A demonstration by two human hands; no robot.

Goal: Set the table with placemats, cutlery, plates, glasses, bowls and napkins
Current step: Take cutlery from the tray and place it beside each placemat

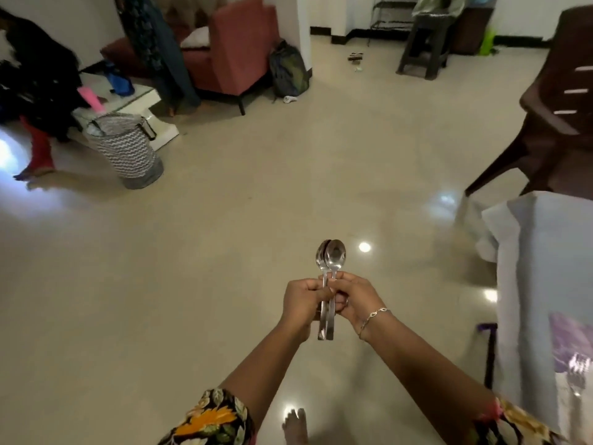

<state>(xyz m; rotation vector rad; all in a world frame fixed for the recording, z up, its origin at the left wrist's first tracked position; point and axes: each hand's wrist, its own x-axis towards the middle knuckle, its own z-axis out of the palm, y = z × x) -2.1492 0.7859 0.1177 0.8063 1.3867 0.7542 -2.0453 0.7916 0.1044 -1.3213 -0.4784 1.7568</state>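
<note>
Together, the left hand point(303, 304) and right hand point(356, 299) clench two spoons point(332, 258), bowls upright above the grip.

Glossy beige tiled floor point(224, 220), red armchair point(234, 56), brown plastic chair point(558, 117), zigzag laundry basket point(128, 149), white walls point(321, 11)

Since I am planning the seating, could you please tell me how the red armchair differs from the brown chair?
The red armchair is upholstered and solid-backed; the brown chair looks like hard plastic with slots in its back. The armchair stands far across the room, the brown chair right beside the cloth-covered table. The armchair carries a white cushion; the brown chair shows none. Both stand upright on the floor.
</note>
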